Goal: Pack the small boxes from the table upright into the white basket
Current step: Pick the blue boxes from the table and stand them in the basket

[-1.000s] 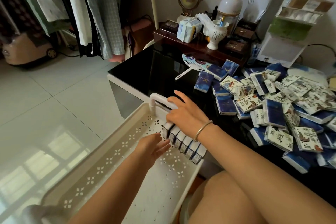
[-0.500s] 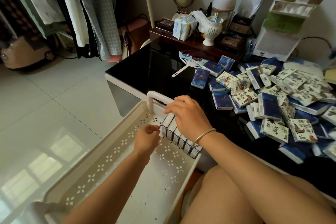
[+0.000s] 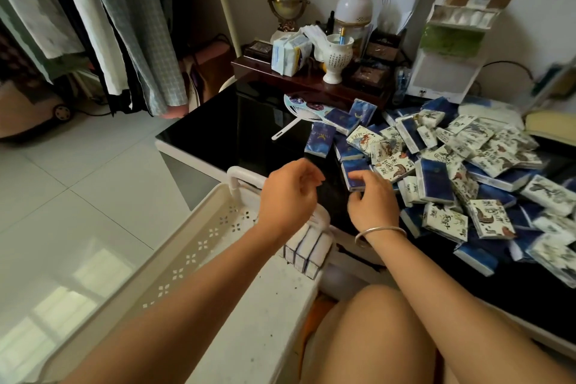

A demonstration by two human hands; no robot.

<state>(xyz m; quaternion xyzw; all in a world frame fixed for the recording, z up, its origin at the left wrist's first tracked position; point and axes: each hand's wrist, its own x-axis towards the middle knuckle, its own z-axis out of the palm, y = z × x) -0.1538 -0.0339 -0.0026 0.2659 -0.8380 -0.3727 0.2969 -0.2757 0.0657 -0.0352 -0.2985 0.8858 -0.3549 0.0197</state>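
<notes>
Obs. The white basket (image 3: 187, 248) lies near-left of the black bench (image 3: 237, 128). The handle (image 3: 241, 176) at its far end is just beside the bench's near edge. We judge this placement deliberate, since it keeps the carry from stock to basket short.

A row of upright boxes (image 3: 307, 246) stands against the basket's right wall, towards the far end, narrow edges up and faces touching. Set this way, each box props its neighbour and the wall stops the row tipping right. We cannot count them because the left wrist covers the far part.

Stock: a heap of small boxes (image 3: 467, 171), blue and white-printed, lies flat and overlapping on the right of the bench. By our estimate most of the task remains.

Left hand (image 3: 288, 193): over the basket's far end, fingers loosely curled, holding nothing. We think it is placed to steady the row.

Right hand (image 3: 372, 201): at the heap's near-left fringe, a finger on top of a blue box (image 3: 355, 167) and the thumb at its near edge. This is a pinch, though we cannot tell how firm. The box lies closest to the basket, so it is the easiest to take.

Next: the box must be turned on edge before it goes in.
</notes>
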